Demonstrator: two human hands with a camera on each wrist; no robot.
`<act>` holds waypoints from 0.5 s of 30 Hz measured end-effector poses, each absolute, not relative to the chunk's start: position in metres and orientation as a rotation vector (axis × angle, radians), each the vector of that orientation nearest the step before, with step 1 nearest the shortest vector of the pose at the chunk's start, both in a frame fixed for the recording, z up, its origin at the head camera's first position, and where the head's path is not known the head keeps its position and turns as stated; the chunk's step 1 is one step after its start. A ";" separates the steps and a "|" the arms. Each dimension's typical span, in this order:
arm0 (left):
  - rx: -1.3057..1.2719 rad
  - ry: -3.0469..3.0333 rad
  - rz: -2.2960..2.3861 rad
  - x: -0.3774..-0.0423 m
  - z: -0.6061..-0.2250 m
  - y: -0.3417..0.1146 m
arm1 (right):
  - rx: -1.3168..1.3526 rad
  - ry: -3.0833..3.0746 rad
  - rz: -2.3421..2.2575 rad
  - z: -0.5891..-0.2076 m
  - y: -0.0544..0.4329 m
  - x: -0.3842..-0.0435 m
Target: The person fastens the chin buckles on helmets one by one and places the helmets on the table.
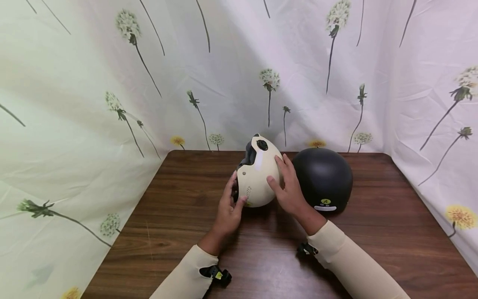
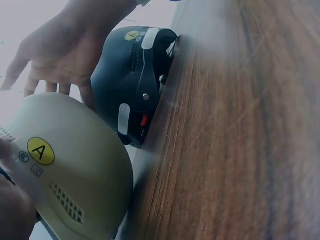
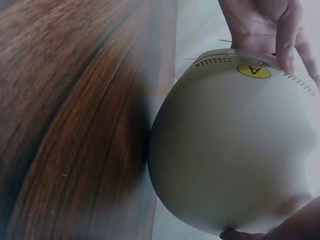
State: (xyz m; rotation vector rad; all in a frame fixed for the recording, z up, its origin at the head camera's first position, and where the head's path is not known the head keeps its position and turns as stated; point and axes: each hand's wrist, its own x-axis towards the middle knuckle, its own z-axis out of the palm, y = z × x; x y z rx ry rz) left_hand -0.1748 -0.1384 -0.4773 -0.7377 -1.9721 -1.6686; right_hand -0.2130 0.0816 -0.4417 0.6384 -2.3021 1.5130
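Note:
A cream helmet point(image 1: 263, 178) is tilted on its side, its dark-lined opening facing left. My left hand point(image 1: 228, 209) grips its lower rim, thumb on the outer shell and fingers at the opening. In the right wrist view, the left thumb point(image 3: 287, 45) presses beside a yellow "A" sticker point(image 3: 253, 70). My right hand point(image 1: 289, 189) rests on the right side of the cream shell with fingers spread. Just right of it, a matte black helmet point(image 1: 323, 178) stands dome up. In the left wrist view, the cream shell point(image 2: 85, 165) overlaps the black helmet point(image 2: 122, 82).
Both helmets are toward the back of a dark wood-grain table point(image 1: 179, 224). Behind and beside the table hangs a white curtain point(image 1: 239, 83) printed with dandelions. Black straps with small devices point(image 1: 220, 275) sit on both cream-sleeved wrists.

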 end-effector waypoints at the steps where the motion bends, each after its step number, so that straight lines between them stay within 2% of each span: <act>1: -0.744 -1.977 -1.674 -0.175 -0.477 -0.139 | 0.634 -2.306 1.510 -0.442 0.082 -0.213; 8: -0.795 -2.013 -1.667 -0.175 -0.476 -0.141 | 0.600 -2.340 1.530 -0.442 0.080 -0.213; 15: -0.692 -2.009 -1.801 -0.173 -0.470 -0.138 | 0.598 -2.338 1.537 -0.441 0.078 -0.212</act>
